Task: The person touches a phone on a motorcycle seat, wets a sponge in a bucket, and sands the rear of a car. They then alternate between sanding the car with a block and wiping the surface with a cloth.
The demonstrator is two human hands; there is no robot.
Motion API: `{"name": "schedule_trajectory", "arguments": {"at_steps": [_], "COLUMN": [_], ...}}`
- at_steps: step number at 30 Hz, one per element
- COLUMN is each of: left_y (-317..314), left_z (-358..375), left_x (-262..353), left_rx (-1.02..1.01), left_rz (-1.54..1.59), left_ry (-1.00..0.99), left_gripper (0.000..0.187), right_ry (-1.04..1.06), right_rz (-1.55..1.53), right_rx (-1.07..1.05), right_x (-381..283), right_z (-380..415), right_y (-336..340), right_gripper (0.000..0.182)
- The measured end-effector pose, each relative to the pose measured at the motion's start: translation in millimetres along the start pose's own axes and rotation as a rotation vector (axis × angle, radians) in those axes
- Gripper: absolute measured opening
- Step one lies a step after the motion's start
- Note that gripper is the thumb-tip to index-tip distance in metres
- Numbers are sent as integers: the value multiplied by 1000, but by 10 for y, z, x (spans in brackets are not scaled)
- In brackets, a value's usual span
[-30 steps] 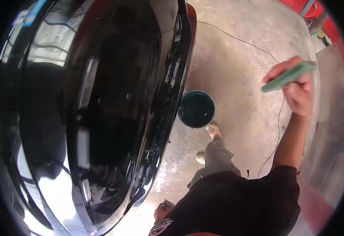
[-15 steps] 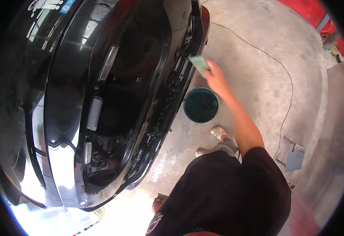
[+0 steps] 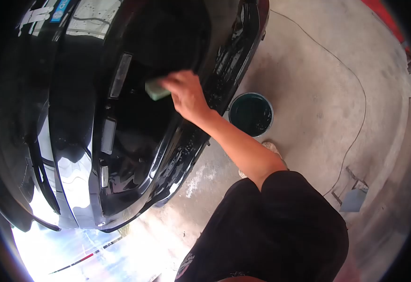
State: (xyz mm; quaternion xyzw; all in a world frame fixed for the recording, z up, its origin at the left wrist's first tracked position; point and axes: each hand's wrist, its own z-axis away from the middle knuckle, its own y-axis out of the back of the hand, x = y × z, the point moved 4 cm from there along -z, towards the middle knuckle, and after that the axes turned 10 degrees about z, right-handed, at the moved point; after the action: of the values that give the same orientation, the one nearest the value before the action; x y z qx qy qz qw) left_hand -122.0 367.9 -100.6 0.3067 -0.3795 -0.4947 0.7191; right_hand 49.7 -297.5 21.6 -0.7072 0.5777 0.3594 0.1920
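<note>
My right hand (image 3: pixel 186 95) reaches across from the lower right, its fingers closed on a pale green sponge (image 3: pixel 157 89), somewhat blurred by motion. Hand and sponge are over the glossy black rear panel of a car (image 3: pixel 142 127). Whether the sponge presses on the paint cannot be told. To the left of the sponge, a pale rectangular light strip (image 3: pixel 121 75) is set in the panel. Below the bumper (image 3: pixel 224 77), a round bucket of dark liquid (image 3: pixel 251 115) stands on the floor, to the right of my forearm. My left hand is out of view.
A thin cable (image 3: pixel 364 94) curves over the concrete floor (image 3: pixel 309 113) on the right. A grey flat piece (image 3: pixel 353 200) lies near a metal frame at the lower right. My shoe (image 3: pixel 272 148) shows just below the bucket. Bright glare covers the lower left.
My right hand has carried the sponge leftward, from beside the bumper above the bucket to over the car's rear panel. My left hand has gone out of view.
</note>
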Motion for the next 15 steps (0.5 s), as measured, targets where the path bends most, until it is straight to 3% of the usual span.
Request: {"name": "schedule_trajectory", "arguments": {"at_steps": [1,3,6,8,9,11,12,15], "left_y": [15,45,92,101,107,51,30,-53], "left_z": [22,54,136,184,199,225,234,299], "left_x": [37,123,297,399,449,369,339,249], "left_rx": [-2,3,11,18,16,22,17,19], "left_rz": [0,4,27,44,54,42,39,32], "left_ry": [-2,-14,-26,-34,-39,-14,-13,9], "left_gripper": [47,46,44,43,42,43,43,44], "right_ry": [-5,-110,-472,-630,-800,-637,-574,-371], "right_rz": [-25,-139,-246,-383,-452,17,24,2], "right_rx": [-126,-130,-157,-118,-138,-143,-76,-161], "right_x": [-56,69,634,941,1008,1142,1151,1100], "right_z": [148,316,600,635,624,540,478,103], "right_y": [82,246,492,735,839,1019,981,962], "right_gripper": [44,38,37,82,96,103,87,63]}}
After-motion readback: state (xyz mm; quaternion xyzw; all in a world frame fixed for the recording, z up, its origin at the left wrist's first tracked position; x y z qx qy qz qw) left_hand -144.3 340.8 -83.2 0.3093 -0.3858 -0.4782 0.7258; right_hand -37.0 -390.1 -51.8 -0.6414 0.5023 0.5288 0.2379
